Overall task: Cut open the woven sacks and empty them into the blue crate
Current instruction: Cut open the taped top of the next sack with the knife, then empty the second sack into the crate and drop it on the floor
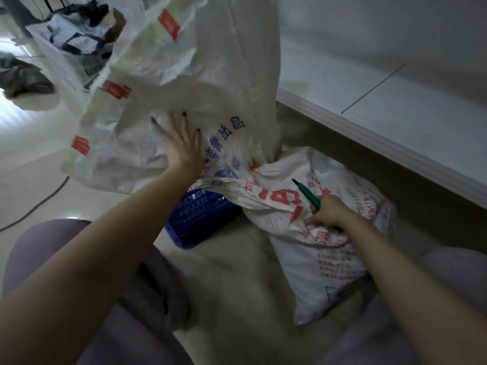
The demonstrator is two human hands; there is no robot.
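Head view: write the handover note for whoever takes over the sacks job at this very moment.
Left hand: open, pressed flat on the upper sack, which hangs limp over the crate.
Right hand: grips the green cutter, tip up, and rests on the red-print sack, which lies on the floor beside the crate.
Done: the upper sack looks opened, with a frayed edge; the crate's contents are hidden.
Left: cut the red-print sack, which looks full, and empty it into the crate.

Blue crate (193, 221) mouth covered by 1 draped sack (216, 83); 2nd sack (311, 248) lies against its right side. Bare floor (234, 275) in front gives passage.
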